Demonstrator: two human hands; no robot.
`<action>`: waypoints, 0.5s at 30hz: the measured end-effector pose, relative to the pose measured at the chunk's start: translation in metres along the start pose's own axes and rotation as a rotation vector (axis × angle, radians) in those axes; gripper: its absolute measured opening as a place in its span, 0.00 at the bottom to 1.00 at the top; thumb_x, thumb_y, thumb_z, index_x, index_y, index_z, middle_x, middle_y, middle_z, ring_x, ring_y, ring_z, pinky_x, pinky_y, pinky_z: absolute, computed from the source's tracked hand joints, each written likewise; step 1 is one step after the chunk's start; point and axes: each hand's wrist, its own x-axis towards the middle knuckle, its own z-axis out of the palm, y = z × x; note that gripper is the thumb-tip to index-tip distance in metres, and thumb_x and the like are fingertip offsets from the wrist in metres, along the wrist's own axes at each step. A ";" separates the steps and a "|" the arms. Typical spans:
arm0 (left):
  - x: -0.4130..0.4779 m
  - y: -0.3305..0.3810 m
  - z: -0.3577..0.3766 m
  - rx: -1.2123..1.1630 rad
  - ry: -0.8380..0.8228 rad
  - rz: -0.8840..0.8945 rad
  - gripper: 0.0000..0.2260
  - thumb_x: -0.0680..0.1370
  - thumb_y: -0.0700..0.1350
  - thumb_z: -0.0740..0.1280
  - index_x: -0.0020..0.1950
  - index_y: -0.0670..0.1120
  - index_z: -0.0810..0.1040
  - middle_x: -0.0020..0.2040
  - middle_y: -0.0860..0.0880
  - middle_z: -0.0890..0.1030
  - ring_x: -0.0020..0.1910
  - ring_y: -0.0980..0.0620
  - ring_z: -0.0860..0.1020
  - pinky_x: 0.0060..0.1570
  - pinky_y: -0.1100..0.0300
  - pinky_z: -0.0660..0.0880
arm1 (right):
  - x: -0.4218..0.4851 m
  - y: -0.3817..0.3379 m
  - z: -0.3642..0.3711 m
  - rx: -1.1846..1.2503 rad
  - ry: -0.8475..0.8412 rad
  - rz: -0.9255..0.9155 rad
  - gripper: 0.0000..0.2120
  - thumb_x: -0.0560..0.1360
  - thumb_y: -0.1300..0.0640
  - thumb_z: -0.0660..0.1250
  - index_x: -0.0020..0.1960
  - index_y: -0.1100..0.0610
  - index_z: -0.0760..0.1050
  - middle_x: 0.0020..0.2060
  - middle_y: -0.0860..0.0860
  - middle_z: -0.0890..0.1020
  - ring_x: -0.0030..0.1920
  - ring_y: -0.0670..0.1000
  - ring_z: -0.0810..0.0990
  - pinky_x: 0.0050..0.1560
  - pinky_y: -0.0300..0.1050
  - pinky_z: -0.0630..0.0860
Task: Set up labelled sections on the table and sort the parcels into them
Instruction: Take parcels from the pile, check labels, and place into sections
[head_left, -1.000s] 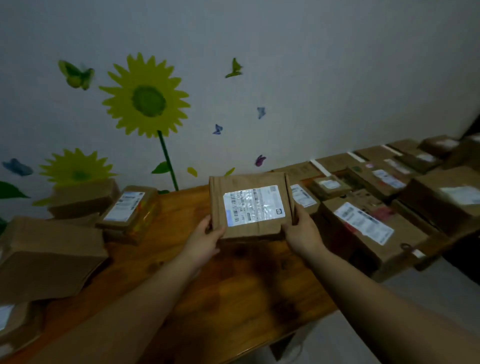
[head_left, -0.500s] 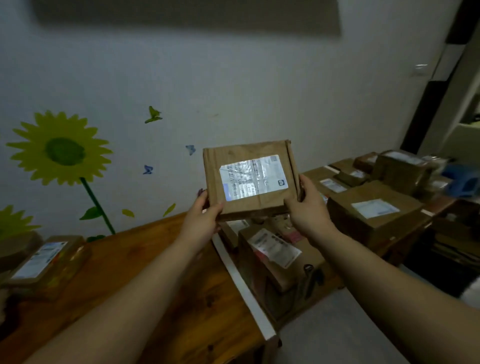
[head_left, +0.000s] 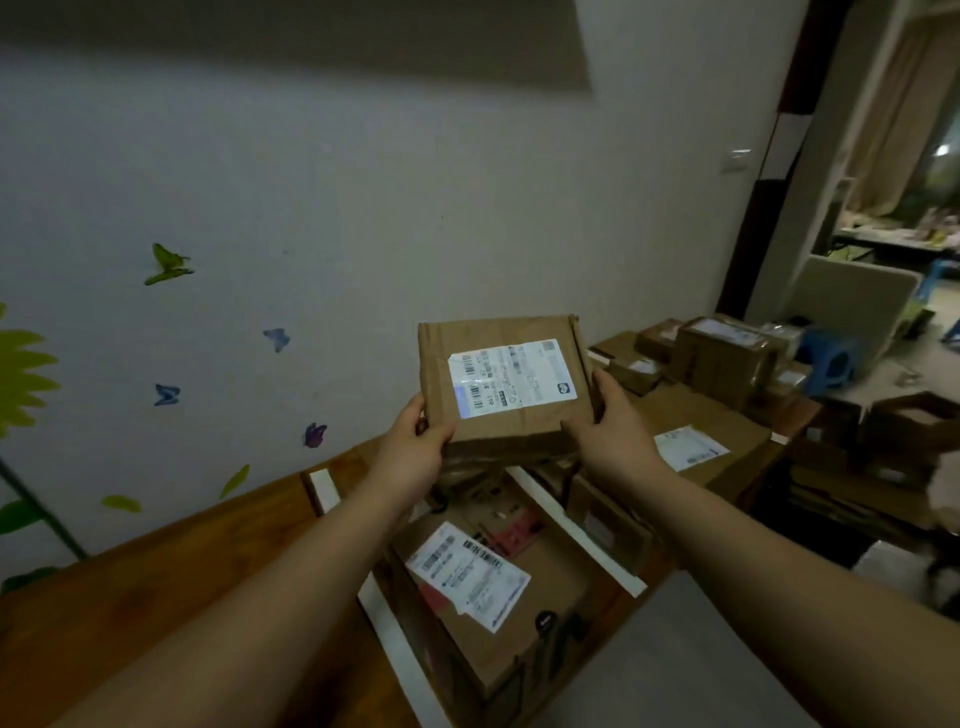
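- Parcel (head_left: 506, 410): a flat brown cardboard box, held in the air at frame centre with its top face tilted toward me. A white shipping label (head_left: 511, 376) with barcodes covers much of that face (print too blurred to read).
- My left hand (head_left: 415, 447) grips the parcel's lower-left corner, thumb on the face. My right hand (head_left: 613, 431) grips its right edge at 3 o'clock.
- At 6 o'clock, beneath the parcel: a larger labelled box (head_left: 545, 566) between two white tape strips (head_left: 576, 530) on the wooden table (head_left: 156, 587).
- At 2 o'clock: more boxes (head_left: 722, 353), some stacked, with a blue stool (head_left: 831, 358) beyond.
- At 9 o'clock: a white wall (head_left: 363, 208) with butterfly stickers (head_left: 167, 395).
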 end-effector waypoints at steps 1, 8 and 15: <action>0.011 0.001 0.003 0.012 -0.010 -0.001 0.19 0.80 0.47 0.61 0.72 0.56 0.65 0.59 0.53 0.78 0.52 0.54 0.78 0.49 0.58 0.77 | 0.010 0.002 -0.001 -0.035 0.006 0.008 0.27 0.78 0.52 0.64 0.74 0.47 0.60 0.63 0.46 0.75 0.60 0.49 0.75 0.59 0.48 0.76; 0.073 0.008 0.031 0.068 -0.062 -0.009 0.21 0.80 0.51 0.61 0.73 0.54 0.63 0.63 0.50 0.76 0.58 0.50 0.77 0.60 0.50 0.75 | 0.086 0.020 -0.011 -0.174 -0.027 0.007 0.25 0.80 0.52 0.62 0.75 0.48 0.59 0.68 0.49 0.72 0.65 0.52 0.73 0.56 0.45 0.73; 0.133 0.013 0.078 0.127 0.005 -0.039 0.21 0.81 0.50 0.59 0.74 0.53 0.61 0.67 0.50 0.73 0.57 0.52 0.73 0.51 0.59 0.71 | 0.182 0.057 -0.032 -0.246 -0.182 -0.056 0.28 0.77 0.46 0.64 0.74 0.49 0.60 0.69 0.50 0.71 0.66 0.54 0.72 0.62 0.53 0.74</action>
